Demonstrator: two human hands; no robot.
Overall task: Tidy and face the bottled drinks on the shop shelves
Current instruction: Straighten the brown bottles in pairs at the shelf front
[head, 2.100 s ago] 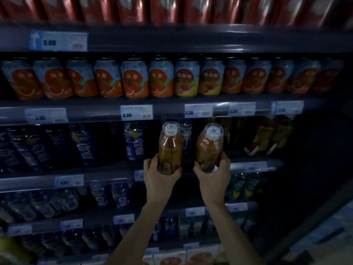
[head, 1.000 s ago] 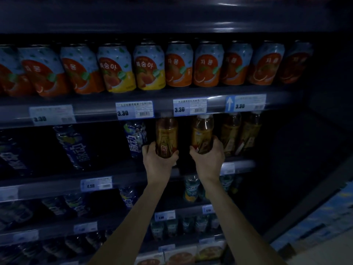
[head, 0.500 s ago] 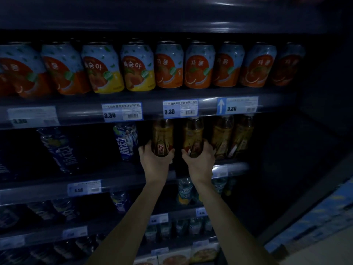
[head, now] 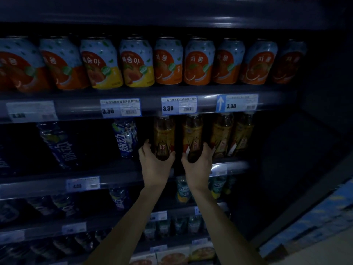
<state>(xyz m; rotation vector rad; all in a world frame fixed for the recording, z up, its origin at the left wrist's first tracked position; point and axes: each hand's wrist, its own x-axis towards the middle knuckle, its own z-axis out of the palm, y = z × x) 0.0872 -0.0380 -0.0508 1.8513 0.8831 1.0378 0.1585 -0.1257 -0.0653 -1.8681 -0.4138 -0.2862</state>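
Two amber tea bottles stand side by side on the second shelf (head: 122, 170), each held near its base by one of the person's hands. The left hand (head: 155, 165) has its grip wrapped around the left tea bottle (head: 163, 138), thumb on one side and fingers on the other. The right hand (head: 198, 165) has its grip closed the same way around the right tea bottle (head: 193, 137). Both bottles are upright, labels facing out, their tops hidden behind the shelf edge above. Just to the right stand two more tea bottles (head: 232, 134) of the same kind, close together. To the left, a blue sports-drink bottle (head: 125, 139) stands apart from them. On the shelf above, a row of fruit-drink cans (head: 168, 61) faces forward, with price tags (head: 178, 105) clipped to the rail below them. The lower shelves are too dark to make out clearly.
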